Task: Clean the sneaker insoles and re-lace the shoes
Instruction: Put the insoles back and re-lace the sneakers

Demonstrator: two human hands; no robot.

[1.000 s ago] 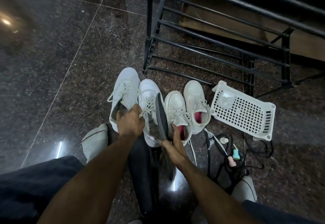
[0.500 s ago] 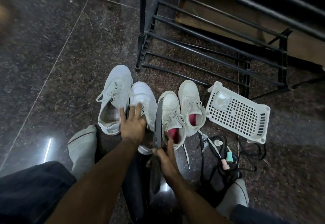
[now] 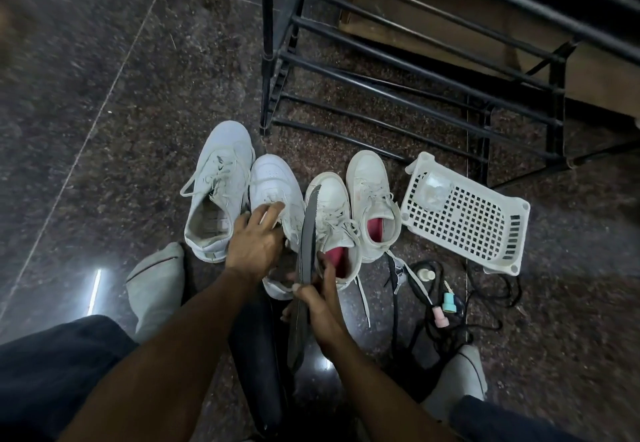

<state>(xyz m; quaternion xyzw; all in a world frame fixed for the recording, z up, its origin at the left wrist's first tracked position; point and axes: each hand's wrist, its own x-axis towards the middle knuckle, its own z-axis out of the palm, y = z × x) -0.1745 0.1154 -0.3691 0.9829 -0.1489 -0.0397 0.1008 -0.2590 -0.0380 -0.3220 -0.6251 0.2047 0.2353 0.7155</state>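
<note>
Several white sneakers stand in a row on the dark stone floor. My left hand [image 3: 254, 239] rests on the second sneaker [image 3: 275, 181], fingers spread over its laces and tongue. My right hand [image 3: 317, 297] grips a dark grey insole [image 3: 306, 233], held on edge and upright between the second sneaker and the third sneaker [image 3: 332, 209]. The third sneaker and the rightmost sneaker [image 3: 370, 192] have pink linings. The leftmost sneaker [image 3: 218, 185] stands open with a pale inner sole showing. A second dark insole [image 3: 258, 362] lies on the floor between my legs.
A white perforated plastic basket [image 3: 465, 216] lies right of the sneakers. Loose black and white laces [image 3: 412, 289], a pink brush [image 3: 440, 315] and small bottles lie below it. A black metal shoe rack [image 3: 415, 70] stands behind. My socked feet [image 3: 156, 289] flank the work area.
My left hand has moved from the leftmost sneaker's opening to the second sneaker. My right hand has drawn the insole out and turned it on edge.
</note>
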